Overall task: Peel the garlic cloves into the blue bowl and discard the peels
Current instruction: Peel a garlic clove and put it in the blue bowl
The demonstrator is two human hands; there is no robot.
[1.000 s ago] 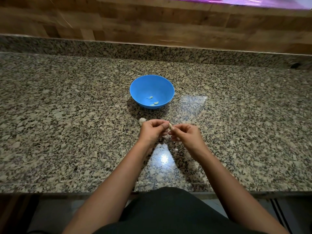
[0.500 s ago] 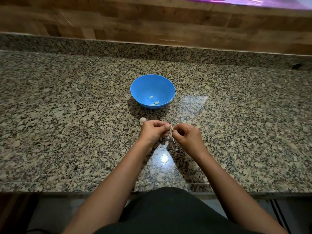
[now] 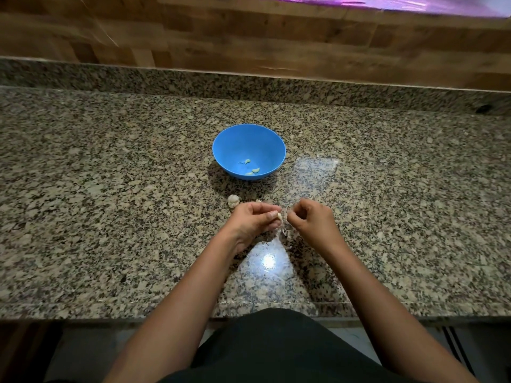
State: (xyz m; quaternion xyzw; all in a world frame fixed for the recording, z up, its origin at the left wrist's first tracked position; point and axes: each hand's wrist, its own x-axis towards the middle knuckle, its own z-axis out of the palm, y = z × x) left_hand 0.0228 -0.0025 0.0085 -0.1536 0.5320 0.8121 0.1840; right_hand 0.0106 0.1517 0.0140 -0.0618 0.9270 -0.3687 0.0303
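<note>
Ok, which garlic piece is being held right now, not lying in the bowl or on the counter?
The clove pinched at the left hand fingertips; others lie in the blue bowl.

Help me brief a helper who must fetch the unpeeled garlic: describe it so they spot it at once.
Find the blue bowl on the granite counter. Just in front of it, beside the left hand, lies the garlic clump. It is pale, papery and larger than the peeled cloves inside the bowl.

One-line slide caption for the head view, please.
Left hand pinches a pale garlic clove beside the curled right hand, near a round blue plastic bowl.
</note>
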